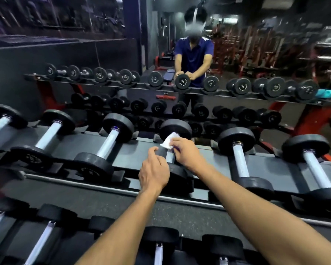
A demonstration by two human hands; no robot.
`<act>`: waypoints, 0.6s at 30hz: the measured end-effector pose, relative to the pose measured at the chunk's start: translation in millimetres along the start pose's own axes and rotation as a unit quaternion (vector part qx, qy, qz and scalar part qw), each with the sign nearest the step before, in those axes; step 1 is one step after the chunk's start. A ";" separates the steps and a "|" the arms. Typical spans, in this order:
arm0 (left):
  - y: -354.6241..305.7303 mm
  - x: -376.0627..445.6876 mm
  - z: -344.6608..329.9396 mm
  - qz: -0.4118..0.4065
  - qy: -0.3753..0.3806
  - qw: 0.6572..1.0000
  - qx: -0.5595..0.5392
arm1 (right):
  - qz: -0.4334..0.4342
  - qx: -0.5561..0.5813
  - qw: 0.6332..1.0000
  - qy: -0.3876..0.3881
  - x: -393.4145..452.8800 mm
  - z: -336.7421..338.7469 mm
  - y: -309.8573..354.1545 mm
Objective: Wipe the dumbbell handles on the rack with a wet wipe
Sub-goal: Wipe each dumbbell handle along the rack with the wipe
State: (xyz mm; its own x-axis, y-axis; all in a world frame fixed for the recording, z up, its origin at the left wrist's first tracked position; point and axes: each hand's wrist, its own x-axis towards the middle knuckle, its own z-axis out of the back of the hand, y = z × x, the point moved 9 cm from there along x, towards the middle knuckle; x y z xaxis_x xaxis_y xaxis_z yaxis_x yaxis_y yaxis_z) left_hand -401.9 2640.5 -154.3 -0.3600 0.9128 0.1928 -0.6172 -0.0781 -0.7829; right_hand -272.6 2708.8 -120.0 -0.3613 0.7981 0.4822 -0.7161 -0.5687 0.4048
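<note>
Two bare hands over the middle black round-headed dumbbell (175, 129) on the top tier of the dark metal rack (134, 153). Right hand (185, 153) pinches a folded white wet wipe (168, 143) against the far end of the chrome handle (170, 157). Left hand (154, 172) loosely curled beside the handle's near end, holding nothing visible. Mirror (237, 54) behind reflects the rack.

Counted, top shelf of rack (69, 185): six dumbbells (111, 144) — five with handles bare, one under the hands. Lower shelf: five partly visible, cut by frame edge. One white wet wipe (168, 142). Two hands — left hand (154, 172), right hand (185, 153). Mirror reflections not tallied.
</note>
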 end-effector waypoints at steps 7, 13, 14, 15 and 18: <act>-1.2 -3.0 2.2 -0.023 -0.028 0.999 -0.019 | 0.075 -0.024 0.993 0.088 13.3 -11.9 -5.4; -2.1 -8.2 2.7 -0.022 -0.051 0.998 -0.014 | 0.129 -0.008 0.971 0.202 -7.7 -23.0 16.3; -2.8 -8.9 2.7 -0.023 -0.053 0.998 -0.016 | 0.138 -0.011 0.965 0.222 -8.8 -22.4 18.2; -4.3 -10.2 3.5 -0.024 -0.056 0.998 -0.020 | 0.139 -0.015 0.962 0.236 -6.2 -20.3 16.4; -5.3 -12.4 6.1 -0.018 -0.066 0.997 -0.037 | 0.113 -0.062 0.963 0.239 17.6 -13.6 -0.3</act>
State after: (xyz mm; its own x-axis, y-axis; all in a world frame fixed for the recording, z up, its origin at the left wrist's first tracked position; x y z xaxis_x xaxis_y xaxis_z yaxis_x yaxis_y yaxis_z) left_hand -398.4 2627.1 -148.9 -0.4303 0.8535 0.2938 -0.5797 -0.0117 -0.8148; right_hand -286.8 2725.7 -122.2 -0.7285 0.6738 0.1236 -0.6415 -0.7343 0.2219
